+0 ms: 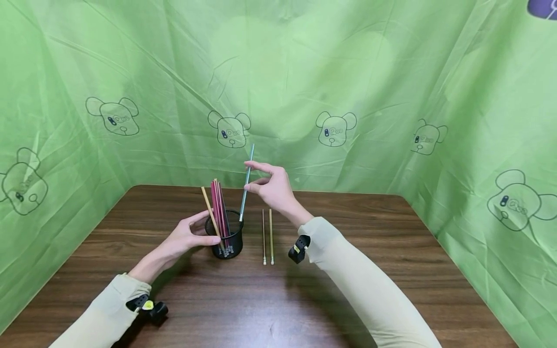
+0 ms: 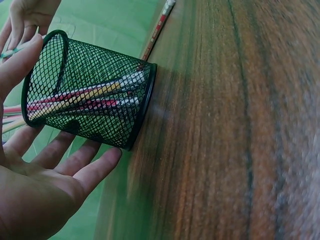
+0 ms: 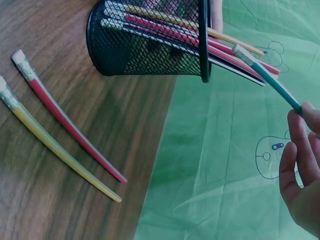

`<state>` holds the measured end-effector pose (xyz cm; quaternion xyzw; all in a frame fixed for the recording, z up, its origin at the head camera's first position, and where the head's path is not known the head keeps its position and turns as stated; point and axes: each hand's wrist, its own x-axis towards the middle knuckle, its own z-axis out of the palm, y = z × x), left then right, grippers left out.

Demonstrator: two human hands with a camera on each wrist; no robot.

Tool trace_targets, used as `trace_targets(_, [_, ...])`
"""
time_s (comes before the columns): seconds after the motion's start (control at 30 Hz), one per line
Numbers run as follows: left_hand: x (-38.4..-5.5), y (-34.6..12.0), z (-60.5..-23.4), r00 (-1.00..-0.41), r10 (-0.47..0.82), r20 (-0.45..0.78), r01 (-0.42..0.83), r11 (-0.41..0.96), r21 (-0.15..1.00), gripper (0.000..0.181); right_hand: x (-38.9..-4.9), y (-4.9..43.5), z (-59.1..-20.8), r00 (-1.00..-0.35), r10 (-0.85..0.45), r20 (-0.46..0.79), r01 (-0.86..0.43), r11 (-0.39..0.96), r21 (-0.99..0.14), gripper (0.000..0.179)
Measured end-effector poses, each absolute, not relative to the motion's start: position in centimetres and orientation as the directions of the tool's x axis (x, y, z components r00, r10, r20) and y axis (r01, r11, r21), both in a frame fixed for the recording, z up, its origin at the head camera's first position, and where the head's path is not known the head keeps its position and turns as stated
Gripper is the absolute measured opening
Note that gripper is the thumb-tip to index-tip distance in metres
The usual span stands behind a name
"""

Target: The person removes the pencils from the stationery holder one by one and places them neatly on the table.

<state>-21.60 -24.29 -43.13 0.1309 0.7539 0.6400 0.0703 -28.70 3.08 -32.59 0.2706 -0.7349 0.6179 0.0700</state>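
A black mesh pencil cup (image 1: pixel 235 243) stands upright on the table, holding several pencils, red, yellow and dark ones among them. My left hand (image 1: pixel 186 238) holds the cup from its left side, thumb and fingers on opposite sides in the left wrist view. Between thumb and fingertips, my right hand (image 1: pixel 275 188) pinches a teal pencil (image 1: pixel 245 199) near its middle. The pencil's eraser end points down at the cup's right rim; whether it touches the rim I cannot tell. Right of the cup lie a red pencil (image 3: pixel 75 117) and a yellow pencil (image 3: pixel 65 154), side by side.
The brown wooden table (image 1: pixel 243 304) ends at a green cloth backdrop (image 1: pixel 278 72) printed with bear heads, which also hangs along both sides. Each wrist carries a small black camera.
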Motion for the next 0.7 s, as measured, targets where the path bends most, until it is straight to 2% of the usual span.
trace_targets(0.27, [-21.5, -24.3, -43.1, -0.955, 0.288, 0.062, 0.108, 0.146, 0.983, 0.092, -29.0, 4.3, -31.7, -0.841, -0.321, 0.436, -0.477, 0.060, -0.877, 0.062])
trace_targets(0.7, [-21.6, -24.3, -43.1, -0.955, 0.293, 0.054, 0.103, 0.155, 0.983, 0.091, -29.2, 7.0, -31.9, -0.858, -0.352, 0.374, -0.437, 0.119, -0.892, 0.063])
